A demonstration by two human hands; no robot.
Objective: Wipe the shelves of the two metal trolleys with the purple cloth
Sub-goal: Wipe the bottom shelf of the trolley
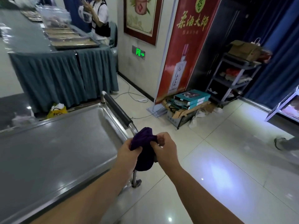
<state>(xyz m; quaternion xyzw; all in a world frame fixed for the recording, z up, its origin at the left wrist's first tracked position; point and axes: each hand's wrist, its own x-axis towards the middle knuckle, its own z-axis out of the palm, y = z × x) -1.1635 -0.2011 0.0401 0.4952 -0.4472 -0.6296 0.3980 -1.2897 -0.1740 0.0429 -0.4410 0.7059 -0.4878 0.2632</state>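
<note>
While both hands meet above the trolley's corner, the purple cloth (144, 149) hangs bunched between them. Left hand (127, 152) pinches its left edge, fingers closed on the fabric; right hand (165, 147) grips the right side. Metal trolley (48, 151) top shelf lies just beside, black-padded handle (116, 108) behind the cloth.

Trolley shelf (48, 151) lies bare; handle (117, 109) borders its right.

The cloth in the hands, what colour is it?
Dark purple cloth, seen in the head view.
</note>
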